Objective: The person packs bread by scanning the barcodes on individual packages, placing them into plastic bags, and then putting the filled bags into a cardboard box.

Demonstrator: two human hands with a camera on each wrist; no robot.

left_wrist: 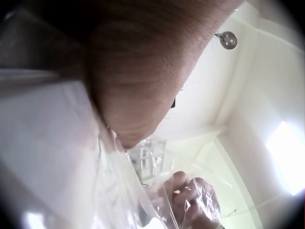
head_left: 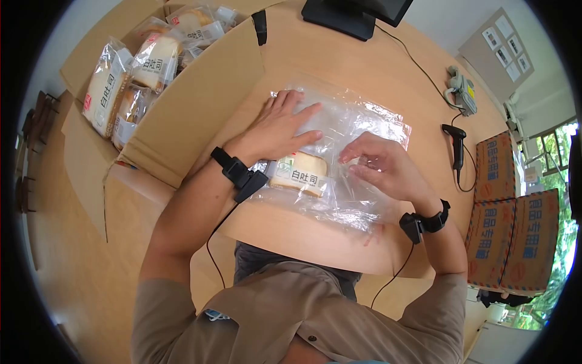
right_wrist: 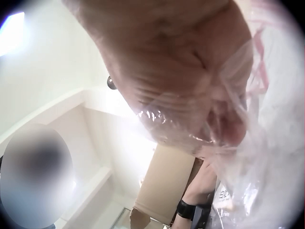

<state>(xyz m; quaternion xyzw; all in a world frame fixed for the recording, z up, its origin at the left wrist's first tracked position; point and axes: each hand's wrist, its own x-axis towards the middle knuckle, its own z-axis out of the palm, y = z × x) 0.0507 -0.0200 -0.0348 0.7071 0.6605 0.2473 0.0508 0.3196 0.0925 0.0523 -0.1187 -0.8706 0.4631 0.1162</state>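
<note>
Clear plastic bags (head_left: 388, 124) lie flat and overlapping on the table. A packaged white toast loaf (head_left: 300, 174) lies on the plastic, partly under the left wrist's side. My left hand (head_left: 276, 130) rests with spread fingers on the plastic just above the loaf. To the loaf's right, my right hand (head_left: 385, 167) has its fingers curled and pinches clear film (right_wrist: 238, 100), which passes over the fingers in the right wrist view. Through film in the left wrist view, the curled right hand (left_wrist: 195, 202) shows; the left palm (left_wrist: 138, 71) fills the top.
An open cardboard box (head_left: 200, 109) with several bagged loaves (head_left: 109, 91) stands at the left. A monitor stand (head_left: 339, 18) is at the back. A scanner (head_left: 456, 148) and a grey device (head_left: 462, 91) with cables lie at the right, near stacked cartons (head_left: 515, 236).
</note>
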